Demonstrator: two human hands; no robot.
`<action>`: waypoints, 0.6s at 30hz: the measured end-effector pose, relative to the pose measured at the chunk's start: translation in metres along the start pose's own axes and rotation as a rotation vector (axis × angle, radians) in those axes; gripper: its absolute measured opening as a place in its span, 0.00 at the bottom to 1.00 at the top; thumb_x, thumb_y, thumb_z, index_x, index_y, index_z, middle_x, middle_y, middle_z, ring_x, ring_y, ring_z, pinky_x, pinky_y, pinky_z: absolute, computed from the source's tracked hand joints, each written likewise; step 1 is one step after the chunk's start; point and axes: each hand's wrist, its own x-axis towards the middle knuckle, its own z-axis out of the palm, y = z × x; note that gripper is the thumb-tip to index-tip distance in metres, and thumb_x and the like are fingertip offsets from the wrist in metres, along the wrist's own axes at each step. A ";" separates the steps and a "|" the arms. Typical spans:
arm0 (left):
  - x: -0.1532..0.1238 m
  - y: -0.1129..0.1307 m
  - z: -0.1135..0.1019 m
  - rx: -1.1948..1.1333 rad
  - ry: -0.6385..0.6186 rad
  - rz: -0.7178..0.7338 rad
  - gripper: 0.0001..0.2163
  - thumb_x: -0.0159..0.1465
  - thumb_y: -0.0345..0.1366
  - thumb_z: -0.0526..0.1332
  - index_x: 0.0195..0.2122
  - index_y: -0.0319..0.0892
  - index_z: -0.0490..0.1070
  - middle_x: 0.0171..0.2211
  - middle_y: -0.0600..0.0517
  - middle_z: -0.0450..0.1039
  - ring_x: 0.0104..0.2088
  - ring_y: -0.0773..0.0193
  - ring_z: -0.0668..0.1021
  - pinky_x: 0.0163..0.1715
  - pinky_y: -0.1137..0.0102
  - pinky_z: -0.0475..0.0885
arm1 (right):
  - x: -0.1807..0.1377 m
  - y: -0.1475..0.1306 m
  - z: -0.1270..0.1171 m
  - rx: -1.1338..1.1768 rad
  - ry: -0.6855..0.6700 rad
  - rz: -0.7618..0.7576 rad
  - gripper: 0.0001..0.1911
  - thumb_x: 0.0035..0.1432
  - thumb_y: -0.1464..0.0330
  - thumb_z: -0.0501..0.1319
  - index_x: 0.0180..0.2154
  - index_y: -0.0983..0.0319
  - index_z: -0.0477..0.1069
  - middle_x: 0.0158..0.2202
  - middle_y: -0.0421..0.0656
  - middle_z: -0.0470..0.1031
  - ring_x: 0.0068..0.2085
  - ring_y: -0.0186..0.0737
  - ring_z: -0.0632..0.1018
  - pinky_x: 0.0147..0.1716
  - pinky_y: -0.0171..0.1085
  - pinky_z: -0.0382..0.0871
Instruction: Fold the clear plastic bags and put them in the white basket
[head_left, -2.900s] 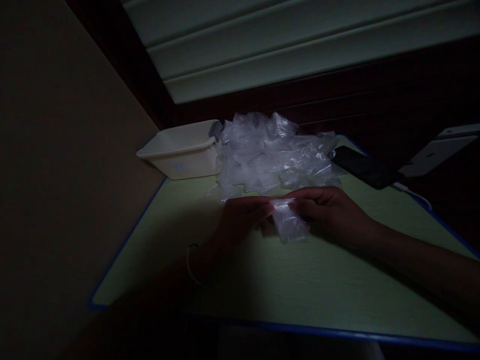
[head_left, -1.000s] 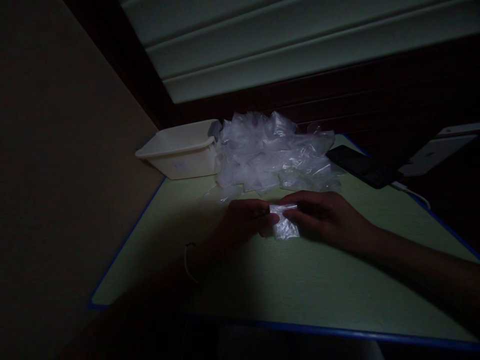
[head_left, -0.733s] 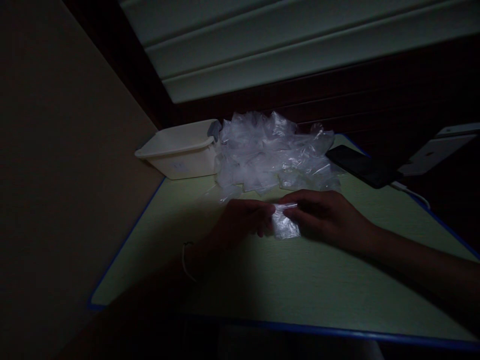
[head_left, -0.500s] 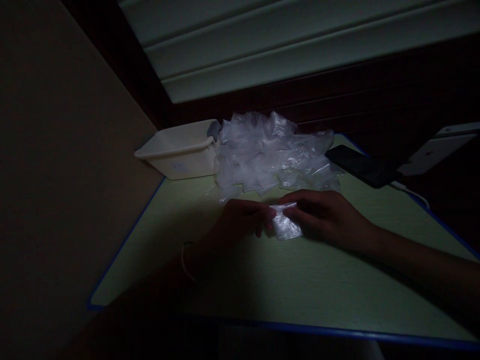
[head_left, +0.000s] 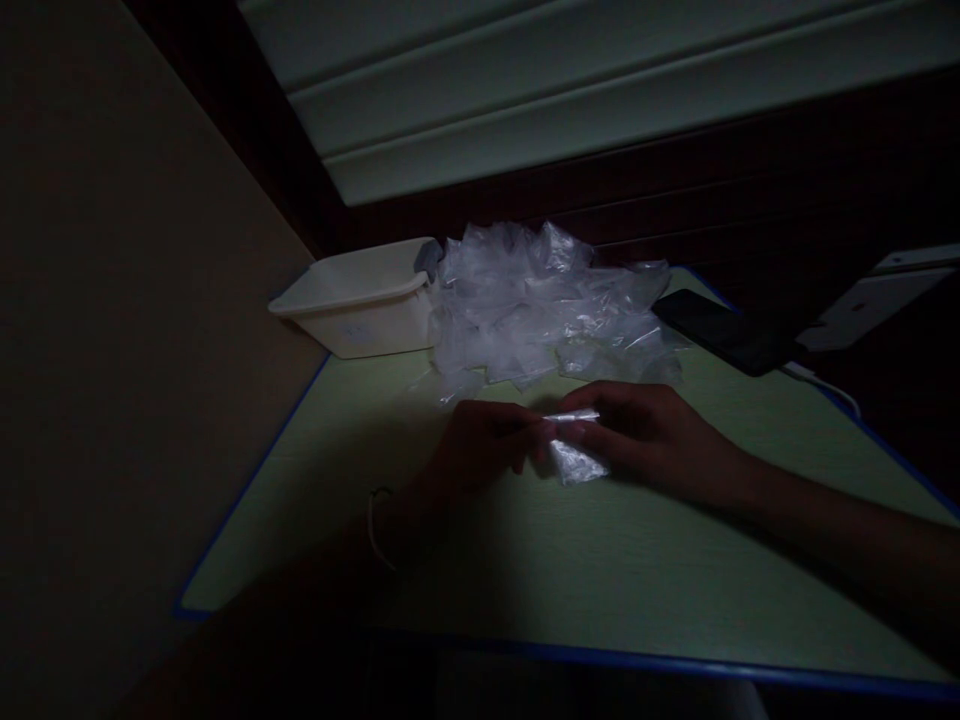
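A small clear plastic bag (head_left: 579,464) catches the light between my two hands, a little above the table. My left hand (head_left: 491,440) pinches its left side. On the right side, my right hand (head_left: 649,432) grips it with thumb and fingers, and the bag's top edge looks folded over near the thumbs. Just beyond my hands lies a heap of similar clear plastic bags (head_left: 517,310). Whether the held bag contains anything is too dim to tell.
A cream plastic bin (head_left: 367,325) stands at the back left against the wall. Right of the heap lies a dark phone (head_left: 720,330), near a white device (head_left: 855,305) and a white cable (head_left: 821,385). The pale green table (head_left: 637,590) has a blue edge.
The upper edge of the plastic bag has been folded over between my thumbs, which have shifted slightly. The heap, bin and phone stay in place.
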 end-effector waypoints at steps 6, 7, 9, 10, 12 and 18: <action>-0.002 0.001 0.002 0.035 -0.017 -0.016 0.11 0.58 0.41 0.66 0.25 0.38 0.77 0.17 0.56 0.70 0.18 0.75 0.68 0.19 0.78 0.62 | 0.001 0.003 -0.002 -0.018 0.000 -0.020 0.13 0.58 0.60 0.63 0.34 0.65 0.76 0.29 0.44 0.78 0.26 0.34 0.74 0.23 0.33 0.65; -0.002 0.000 0.001 0.046 -0.027 -0.012 0.12 0.59 0.41 0.66 0.25 0.38 0.77 0.17 0.56 0.70 0.18 0.75 0.68 0.19 0.78 0.62 | 0.001 0.004 -0.002 -0.016 0.002 -0.024 0.13 0.57 0.61 0.63 0.34 0.65 0.76 0.28 0.43 0.77 0.26 0.33 0.74 0.23 0.33 0.64; -0.003 0.000 0.001 0.090 -0.045 0.007 0.13 0.60 0.43 0.65 0.25 0.38 0.77 0.17 0.56 0.70 0.18 0.74 0.68 0.19 0.78 0.62 | 0.001 0.006 -0.003 -0.032 0.003 -0.037 0.12 0.58 0.61 0.62 0.34 0.65 0.76 0.27 0.42 0.77 0.25 0.33 0.73 0.23 0.32 0.64; -0.003 0.000 0.001 0.117 -0.050 0.020 0.13 0.60 0.43 0.64 0.25 0.38 0.77 0.17 0.56 0.70 0.18 0.74 0.68 0.19 0.78 0.62 | 0.001 0.006 -0.003 -0.049 0.003 -0.044 0.12 0.58 0.61 0.62 0.34 0.65 0.76 0.26 0.42 0.76 0.25 0.32 0.72 0.23 0.32 0.63; -0.004 -0.001 0.001 0.156 -0.046 0.036 0.14 0.61 0.44 0.64 0.25 0.38 0.77 0.16 0.56 0.69 0.18 0.74 0.68 0.19 0.78 0.61 | 0.001 0.007 -0.003 -0.077 0.002 -0.051 0.12 0.58 0.62 0.62 0.34 0.65 0.76 0.26 0.42 0.76 0.25 0.32 0.72 0.22 0.32 0.63; -0.003 -0.003 0.001 0.134 -0.002 0.032 0.13 0.60 0.43 0.64 0.25 0.39 0.77 0.17 0.55 0.70 0.18 0.74 0.67 0.18 0.77 0.61 | 0.003 0.008 -0.003 -0.043 0.011 -0.016 0.13 0.58 0.61 0.62 0.32 0.65 0.76 0.25 0.42 0.74 0.24 0.32 0.71 0.22 0.32 0.63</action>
